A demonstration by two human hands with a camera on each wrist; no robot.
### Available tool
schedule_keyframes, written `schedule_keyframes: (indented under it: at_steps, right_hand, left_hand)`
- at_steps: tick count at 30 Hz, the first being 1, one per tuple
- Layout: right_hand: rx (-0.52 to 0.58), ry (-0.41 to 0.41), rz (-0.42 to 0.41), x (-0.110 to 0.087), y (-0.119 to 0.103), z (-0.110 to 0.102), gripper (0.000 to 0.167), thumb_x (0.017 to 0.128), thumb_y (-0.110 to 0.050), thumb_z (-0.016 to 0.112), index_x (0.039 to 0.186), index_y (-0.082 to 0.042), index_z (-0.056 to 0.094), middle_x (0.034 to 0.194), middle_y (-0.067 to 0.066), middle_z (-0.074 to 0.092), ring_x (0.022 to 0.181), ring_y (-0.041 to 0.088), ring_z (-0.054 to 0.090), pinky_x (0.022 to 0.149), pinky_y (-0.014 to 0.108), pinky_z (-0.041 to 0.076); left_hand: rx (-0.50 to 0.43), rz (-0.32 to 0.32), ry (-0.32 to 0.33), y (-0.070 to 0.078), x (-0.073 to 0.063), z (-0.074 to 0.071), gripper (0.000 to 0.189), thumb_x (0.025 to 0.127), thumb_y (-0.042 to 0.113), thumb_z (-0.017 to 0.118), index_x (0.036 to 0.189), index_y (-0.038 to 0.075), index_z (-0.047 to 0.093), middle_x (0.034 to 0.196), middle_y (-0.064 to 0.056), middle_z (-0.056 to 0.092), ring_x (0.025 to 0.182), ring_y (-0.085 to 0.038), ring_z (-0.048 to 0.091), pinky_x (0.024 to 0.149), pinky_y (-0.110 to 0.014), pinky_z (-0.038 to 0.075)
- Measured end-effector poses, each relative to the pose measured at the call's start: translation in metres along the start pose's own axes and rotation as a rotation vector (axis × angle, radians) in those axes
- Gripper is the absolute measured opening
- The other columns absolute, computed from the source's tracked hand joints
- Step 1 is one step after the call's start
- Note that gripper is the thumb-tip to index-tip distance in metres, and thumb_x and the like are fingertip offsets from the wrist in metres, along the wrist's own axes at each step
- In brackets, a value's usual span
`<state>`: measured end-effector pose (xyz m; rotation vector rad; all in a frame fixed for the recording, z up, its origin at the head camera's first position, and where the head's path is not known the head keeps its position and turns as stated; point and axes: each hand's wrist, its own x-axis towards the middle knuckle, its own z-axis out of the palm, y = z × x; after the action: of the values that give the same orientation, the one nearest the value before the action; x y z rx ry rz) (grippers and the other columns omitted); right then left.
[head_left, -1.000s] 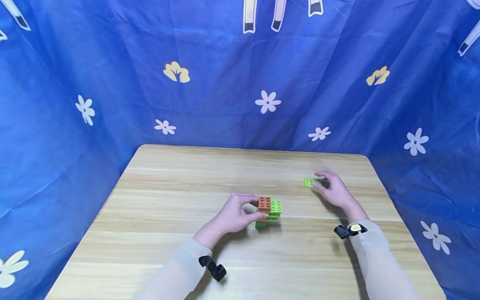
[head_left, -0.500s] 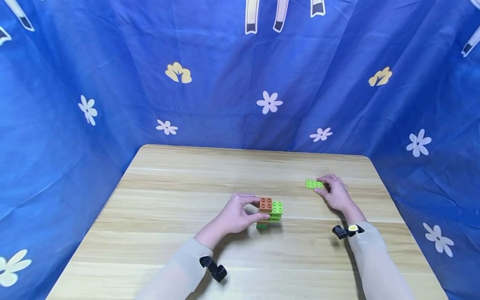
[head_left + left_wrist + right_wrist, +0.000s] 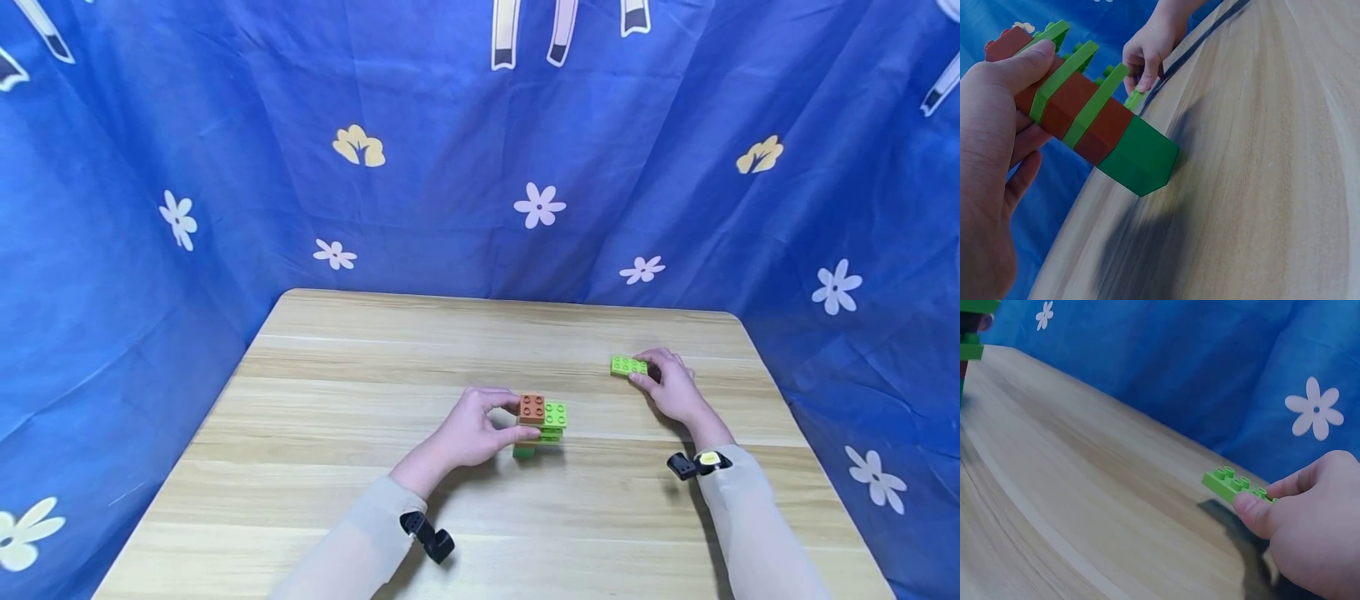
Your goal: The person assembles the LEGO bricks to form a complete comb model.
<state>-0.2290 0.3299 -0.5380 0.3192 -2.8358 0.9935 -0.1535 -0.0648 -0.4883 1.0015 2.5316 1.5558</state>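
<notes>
Blue flowered cloth backs the wooden desk (image 3: 375,500), where the left hand (image 3: 468,433) clamps the brick stack (image 3: 540,425) at mid-desk and the right hand (image 3: 671,387) pinches a flat green plate (image 3: 628,366) at one end, a shallow hold likely to slip.

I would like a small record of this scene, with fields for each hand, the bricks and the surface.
left hand: the left hand grips the brick tower, which stands on the table
right hand: the right hand pinches the flat green plate
tower: brown and green layers over a green base brick
plate: thin, light green, studs up, right of the tower and apart from it
surface: wooden table
background: blue flowered cloth
</notes>
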Motion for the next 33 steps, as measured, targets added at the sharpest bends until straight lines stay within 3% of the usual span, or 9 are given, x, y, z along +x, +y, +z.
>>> schedule_keyframes:
  at_steps: [8, 15, 26, 33]
  right_hand:
    - [-0.003, 0.004, -0.035, -0.001, -0.017, -0.01, 0.039, 0.105, -0.022, 0.07, 0.135, 0.002, 0.062, 0.122, 0.022, 0.066, 0.12, 0.043, 0.055, 0.099, 0.06, 0.027]
    - [-0.011, 0.042, -0.147, 0.0, -0.043, -0.016, 0.037, 0.103, -0.019, 0.071, 0.133, 0.003, 0.063, 0.115, 0.017, 0.067, 0.109, 0.036, 0.06, 0.098, 0.053, 0.029]
    - [0.025, 0.03, -0.246, -0.003, -0.086, -0.023, 0.043, 0.105, -0.022, 0.07, 0.139, 0.002, 0.061, 0.127, 0.019, 0.068, 0.123, 0.036, 0.056, 0.11, 0.061, 0.031]
    - [0.031, 0.022, -0.318, -0.006, -0.113, -0.027, 0.041, 0.104, -0.019, 0.07, 0.138, 0.003, 0.063, 0.13, 0.018, 0.067, 0.124, 0.035, 0.055, 0.11, 0.062, 0.032]
  left_hand:
    - [0.002, -0.017, -0.004, -0.002, -0.001, 0.001, 0.037, 0.089, 0.043, 0.087, 0.117, 0.02, 0.08, 0.107, 0.014, 0.076, 0.105, -0.006, 0.07, 0.102, -0.038, 0.053]
    - [0.012, -0.008, 0.009, -0.003, -0.001, 0.001, 0.038, 0.088, 0.042, 0.087, 0.117, 0.017, 0.08, 0.106, 0.012, 0.076, 0.104, -0.008, 0.071, 0.101, -0.039, 0.054]
    - [0.012, 0.003, 0.011, -0.004, 0.0, 0.001, 0.037, 0.087, 0.039, 0.089, 0.116, 0.018, 0.081, 0.106, 0.012, 0.077, 0.104, -0.006, 0.07, 0.103, -0.038, 0.053]
    - [0.012, -0.01, 0.01, -0.004, 0.0, 0.001, 0.039, 0.087, 0.041, 0.088, 0.117, 0.017, 0.08, 0.107, 0.011, 0.077, 0.104, -0.006, 0.071, 0.1, -0.037, 0.054]
